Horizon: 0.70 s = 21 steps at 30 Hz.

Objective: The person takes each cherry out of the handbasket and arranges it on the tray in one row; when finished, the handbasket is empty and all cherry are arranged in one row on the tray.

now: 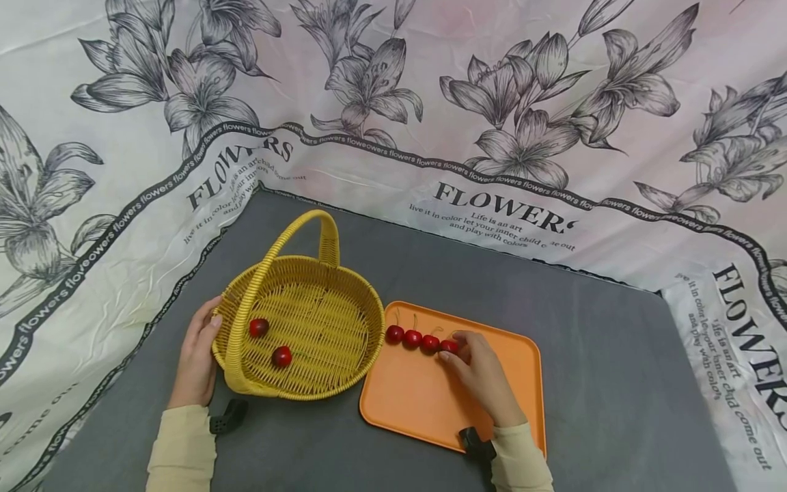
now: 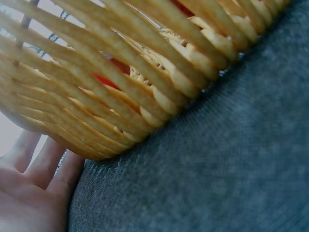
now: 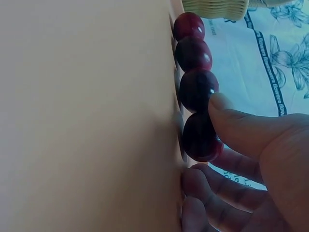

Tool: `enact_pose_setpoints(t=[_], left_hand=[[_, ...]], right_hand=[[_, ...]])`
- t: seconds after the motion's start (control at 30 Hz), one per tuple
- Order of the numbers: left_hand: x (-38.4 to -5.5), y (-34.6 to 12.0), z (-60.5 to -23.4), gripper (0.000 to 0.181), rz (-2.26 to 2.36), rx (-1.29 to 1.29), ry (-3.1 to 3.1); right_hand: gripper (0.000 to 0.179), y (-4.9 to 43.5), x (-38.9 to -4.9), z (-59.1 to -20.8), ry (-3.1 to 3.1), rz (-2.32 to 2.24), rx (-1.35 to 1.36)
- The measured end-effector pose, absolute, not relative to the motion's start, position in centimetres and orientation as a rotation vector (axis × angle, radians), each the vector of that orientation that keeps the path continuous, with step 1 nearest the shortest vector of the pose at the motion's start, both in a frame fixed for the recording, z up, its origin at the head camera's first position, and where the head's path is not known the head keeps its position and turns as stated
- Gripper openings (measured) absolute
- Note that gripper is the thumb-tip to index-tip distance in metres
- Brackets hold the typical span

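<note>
My left hand (image 1: 198, 348) rests against the outer left side of a yellow woven basket (image 1: 363, 301) with a tall arched handle. Its fingers (image 2: 46, 159) lie fairly straight along the basket wall in the left wrist view. Inside the basket are two dark red cherries, one (image 1: 259, 328) near the handle and another (image 1: 281, 356) nearer me. On an orange tray (image 1: 406, 403), my right hand (image 1: 482, 372) pinches the rightmost cherry (image 3: 200, 137) of a row between thumb and index finger. The other cherries (image 1: 412, 339) in the row sit close together to its left, stems pointing away.
The tray stands right beside the basket on a dark grey tabletop (image 1: 615, 383). White cloth (image 1: 369, 164) printed with flowers and lettering hangs behind and at both sides. A black strap device (image 1: 229, 417) is on each wrist.
</note>
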<state>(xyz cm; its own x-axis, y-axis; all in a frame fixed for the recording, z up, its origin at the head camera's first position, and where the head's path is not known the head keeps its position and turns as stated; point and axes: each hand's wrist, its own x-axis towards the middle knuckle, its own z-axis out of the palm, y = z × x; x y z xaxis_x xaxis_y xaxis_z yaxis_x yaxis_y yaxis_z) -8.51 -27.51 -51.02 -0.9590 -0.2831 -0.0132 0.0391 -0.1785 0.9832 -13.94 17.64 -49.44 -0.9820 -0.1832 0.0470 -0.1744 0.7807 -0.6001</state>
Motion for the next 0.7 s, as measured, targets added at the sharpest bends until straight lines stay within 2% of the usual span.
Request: enact_pose_setpoints(t=[0.3, 0.5, 0.7], left_hand=[[-8.4, -27.6, -50.9, 0.043, -2.240, 0.287, -1.854], [-8.5, -27.5, -51.0, 0.045, -2.243, 0.283, -1.873], [-8.6, -27.5, -51.0, 0.044, -2.236, 0.302, -1.868]], right_hand=[[0.043, 17.7, -14.0, -49.4, 2.931, -0.972, -0.314], [0.043, 17.7, -13.5, -47.9, 2.927, -0.936, -0.289], [0.041, 16.2, -13.4, -44.5, 2.963, -0.996, -0.518]])
